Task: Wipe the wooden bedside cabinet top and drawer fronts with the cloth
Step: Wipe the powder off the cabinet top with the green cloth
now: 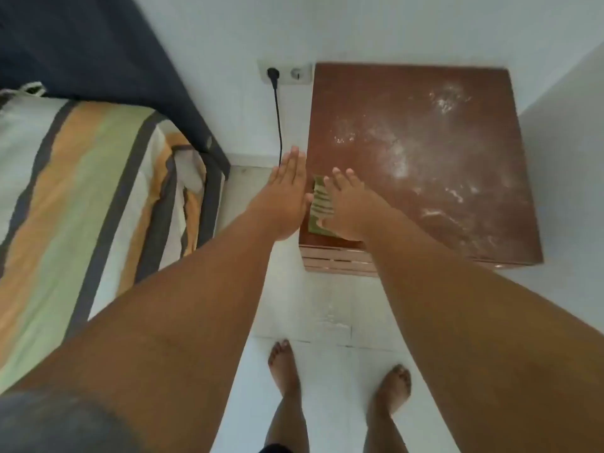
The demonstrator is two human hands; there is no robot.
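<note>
The wooden bedside cabinet stands against the white wall, its reddish-brown top streaked with white dust and powder. A small green striped cloth lies at the top's front left corner. My right hand rests flat on the cloth with fingers spread, pressing it down. My left hand is flat and open just left of the cabinet's left edge, palm toward the side, holding nothing. The slatted drawer fronts show only as a narrow strip under the front edge.
A bed with a striped cover and dark headboard fills the left. A wall socket with a black plug and cable sits between bed and cabinet. My bare feet stand on the white tiled floor, which carries some white powder.
</note>
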